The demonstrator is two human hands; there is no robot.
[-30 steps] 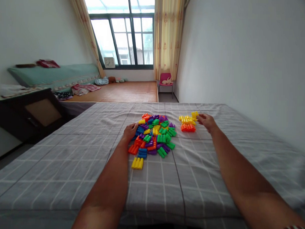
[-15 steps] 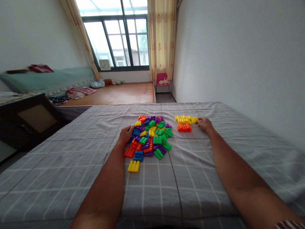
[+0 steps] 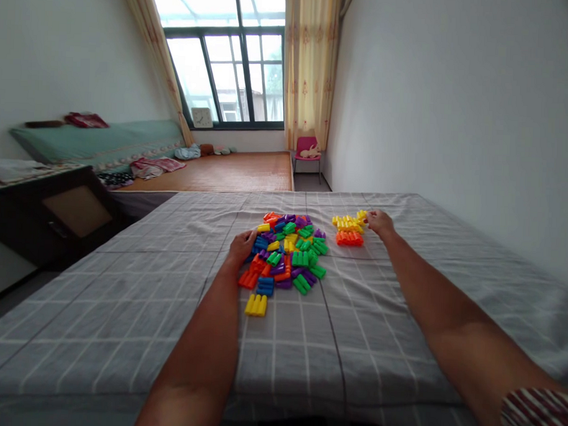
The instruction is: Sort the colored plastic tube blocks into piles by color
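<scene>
My right hand (image 3: 380,222) pinches a yellow three-tube plastic block (image 3: 361,214) at the right end of a yellow block row (image 3: 349,224). Directly in front of that row lies an orange block row (image 3: 349,239). My left hand (image 3: 242,244) rests against the left side of a loose pile of similar blocks. Nearest its fingertips are a yellow block (image 3: 263,228) and blue blocks (image 3: 260,243); the fingers are mostly hidden, so their grip is unclear. Green blocks (image 3: 300,258) lie on the pile's right side, among purple and orange ones.
A grey checked cloth (image 3: 170,283) covers the surface under the blocks. One yellow block (image 3: 256,305) lies at the pile's near edge. A white wall (image 3: 455,107) runs along the right. Beyond are a low bed (image 3: 239,171), a pink chair (image 3: 307,145) and a dark cabinet (image 3: 55,211).
My right hand has shifted the yellow block slightly away from me, toward the far side of the row. The left hand stays by the pile. The whole view has shifted a little.
</scene>
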